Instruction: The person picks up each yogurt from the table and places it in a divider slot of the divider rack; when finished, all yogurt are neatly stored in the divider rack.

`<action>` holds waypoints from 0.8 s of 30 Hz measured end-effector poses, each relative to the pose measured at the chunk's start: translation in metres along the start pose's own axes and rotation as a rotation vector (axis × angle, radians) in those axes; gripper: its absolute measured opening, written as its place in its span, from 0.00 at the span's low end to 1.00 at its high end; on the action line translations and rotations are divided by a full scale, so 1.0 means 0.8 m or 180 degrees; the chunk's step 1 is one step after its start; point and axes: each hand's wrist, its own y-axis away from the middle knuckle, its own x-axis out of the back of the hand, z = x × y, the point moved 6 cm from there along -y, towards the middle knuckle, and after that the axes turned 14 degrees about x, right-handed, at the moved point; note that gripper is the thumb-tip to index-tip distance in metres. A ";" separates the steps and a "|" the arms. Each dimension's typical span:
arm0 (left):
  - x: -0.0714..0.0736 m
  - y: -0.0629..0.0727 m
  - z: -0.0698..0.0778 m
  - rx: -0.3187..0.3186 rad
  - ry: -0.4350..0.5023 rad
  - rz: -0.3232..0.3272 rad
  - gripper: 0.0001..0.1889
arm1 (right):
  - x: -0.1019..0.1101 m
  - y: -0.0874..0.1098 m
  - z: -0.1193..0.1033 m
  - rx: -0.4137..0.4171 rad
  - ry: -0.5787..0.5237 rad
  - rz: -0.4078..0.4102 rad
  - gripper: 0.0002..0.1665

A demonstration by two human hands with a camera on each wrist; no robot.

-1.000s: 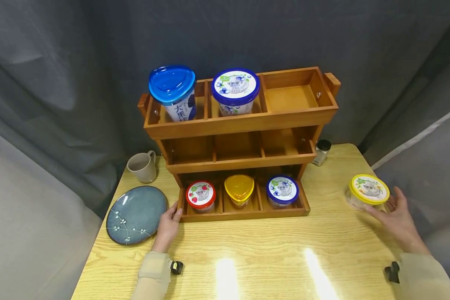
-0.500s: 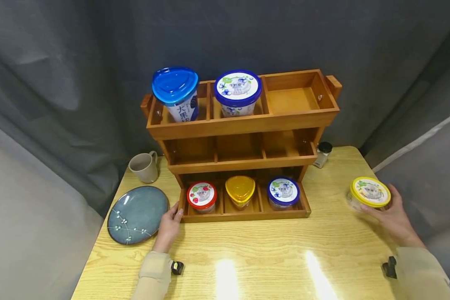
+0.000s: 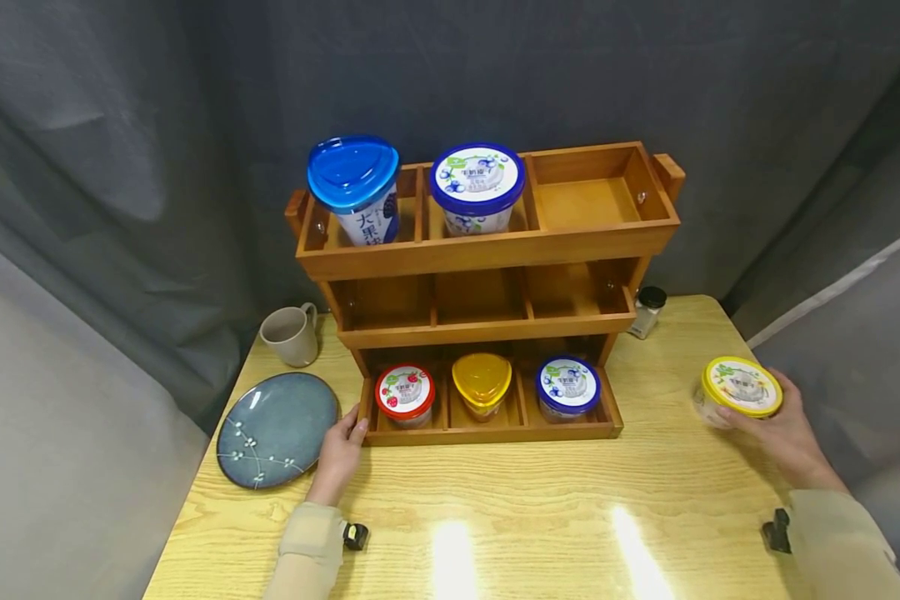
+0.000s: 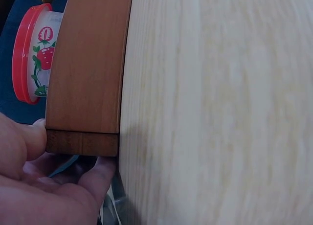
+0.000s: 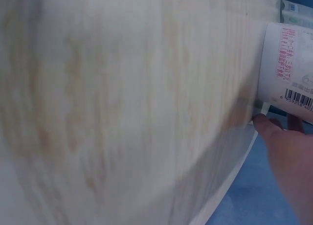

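Observation:
My left hand (image 3: pixel 339 450) grips the lower left corner of a three-tier wooden shelf (image 3: pixel 487 430). In the left wrist view the thumb is at one edge of the bottom tier's end wall (image 4: pixel 83 143), with a finger at the other edge. My right hand (image 3: pixel 783 433) holds a round tub with a yellow lid (image 3: pixel 742 387) at the right side of the table, thumb in front and fingers round its far right side. The tub's printed wall (image 5: pixel 288 68) with a barcode shows in the right wrist view. Its lid is out of sight there.
The bottom tier holds a red-lidded tub (image 3: pixel 405 392), a yellow cup (image 3: pixel 482 382) and a blue-lidded tub (image 3: pixel 567 386). On top stand a tall blue-lidded cup (image 3: pixel 354 179) and another blue-lidded tub (image 3: pixel 477 179). A plate (image 3: pixel 277 429), mug (image 3: pixel 291 336) and small jar (image 3: pixel 647 312) flank the shelf.
My right hand's fingers have closed in around the yellow-lidded tub. My left hand keeps its grip on the shelf corner. The whole head view has shifted slightly.

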 end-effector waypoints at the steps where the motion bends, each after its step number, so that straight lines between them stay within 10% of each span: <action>1: 0.000 0.000 0.000 -0.0013 -0.0002 0.0004 0.27 | 0.000 0.000 0.000 0.0003 0.0002 0.0006 0.60; 24: 0.001 0.003 0.003 -0.0056 -0.0054 0.0035 0.27 | -0.032 0.036 -0.069 0.0158 0.0086 -0.0223 0.59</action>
